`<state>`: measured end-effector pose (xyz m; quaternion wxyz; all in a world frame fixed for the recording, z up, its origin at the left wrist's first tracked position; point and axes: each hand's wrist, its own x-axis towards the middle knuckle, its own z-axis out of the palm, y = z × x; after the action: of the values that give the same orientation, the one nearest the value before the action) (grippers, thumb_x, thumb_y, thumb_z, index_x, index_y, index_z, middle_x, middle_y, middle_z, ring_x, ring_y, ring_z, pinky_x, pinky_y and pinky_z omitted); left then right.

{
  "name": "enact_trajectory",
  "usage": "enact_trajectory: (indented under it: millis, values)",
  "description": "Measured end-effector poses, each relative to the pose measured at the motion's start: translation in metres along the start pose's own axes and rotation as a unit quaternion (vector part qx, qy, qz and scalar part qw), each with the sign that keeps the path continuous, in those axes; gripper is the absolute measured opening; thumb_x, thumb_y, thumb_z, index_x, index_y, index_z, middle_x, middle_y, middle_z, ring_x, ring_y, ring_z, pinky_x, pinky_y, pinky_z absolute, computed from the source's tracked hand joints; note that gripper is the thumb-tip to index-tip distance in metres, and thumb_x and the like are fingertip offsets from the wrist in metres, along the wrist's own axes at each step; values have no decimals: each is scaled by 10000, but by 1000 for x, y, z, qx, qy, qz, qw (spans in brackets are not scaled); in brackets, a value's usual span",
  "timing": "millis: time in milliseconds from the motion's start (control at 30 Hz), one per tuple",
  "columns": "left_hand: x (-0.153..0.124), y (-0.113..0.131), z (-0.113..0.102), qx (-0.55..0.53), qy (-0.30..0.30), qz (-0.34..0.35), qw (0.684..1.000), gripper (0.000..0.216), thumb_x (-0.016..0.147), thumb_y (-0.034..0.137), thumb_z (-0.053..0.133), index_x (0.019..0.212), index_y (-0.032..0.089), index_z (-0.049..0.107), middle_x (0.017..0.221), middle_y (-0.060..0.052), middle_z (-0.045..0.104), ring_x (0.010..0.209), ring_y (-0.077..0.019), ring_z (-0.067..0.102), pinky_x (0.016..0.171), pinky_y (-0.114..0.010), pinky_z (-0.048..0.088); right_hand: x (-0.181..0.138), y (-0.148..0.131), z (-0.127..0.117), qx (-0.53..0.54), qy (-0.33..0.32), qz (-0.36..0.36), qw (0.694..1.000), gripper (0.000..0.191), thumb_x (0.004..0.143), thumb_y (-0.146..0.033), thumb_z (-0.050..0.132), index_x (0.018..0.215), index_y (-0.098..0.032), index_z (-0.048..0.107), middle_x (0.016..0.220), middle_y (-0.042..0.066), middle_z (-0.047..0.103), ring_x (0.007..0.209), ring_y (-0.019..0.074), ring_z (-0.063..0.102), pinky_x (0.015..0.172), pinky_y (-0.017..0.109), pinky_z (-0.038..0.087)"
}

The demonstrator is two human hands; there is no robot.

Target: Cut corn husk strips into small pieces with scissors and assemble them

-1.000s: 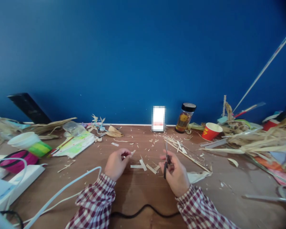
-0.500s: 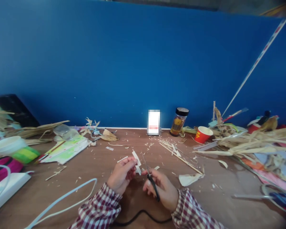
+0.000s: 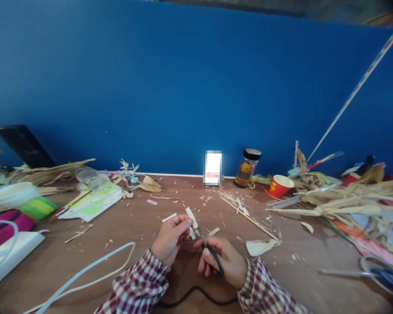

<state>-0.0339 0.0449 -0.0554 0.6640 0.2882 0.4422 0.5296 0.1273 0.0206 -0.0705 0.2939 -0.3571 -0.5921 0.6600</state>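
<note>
Between the thumb and fingers of my left hand I pinch a pale, thin strip, which points up and away from me; its material is hard to tell, paper or dry husk. My right hand grips dark-handled scissors. Their blades reach up to the strip, beside my left fingertips. More pale strips show around my left hand, and one flat piece lies on the table just beyond the right fingers.
Small scraps litter the brown table. A lidded jar, a red paper cup and a heap of dry husks stand towards the right. At left are a painted sheet, a white cable and a plastic tub.
The scissors' blades have come up against the strip in my left hand; before, they stood slightly apart from it. The whole view has shifted a little.
</note>
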Motion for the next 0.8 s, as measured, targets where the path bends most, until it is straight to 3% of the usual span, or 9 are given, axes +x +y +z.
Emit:
enact_trajectory:
  millis: [800]
  values:
    - [-2, 3, 1, 1, -1, -9, 1000, 228, 560, 271, 731, 635, 113, 587, 490, 44, 497, 432, -33, 409, 430, -146, 356, 2, 2, -1, -1, 3, 9, 1000, 458, 744, -512, 515, 982, -120, 539, 553, -11, 571, 417, 76, 481, 440, 187, 364]
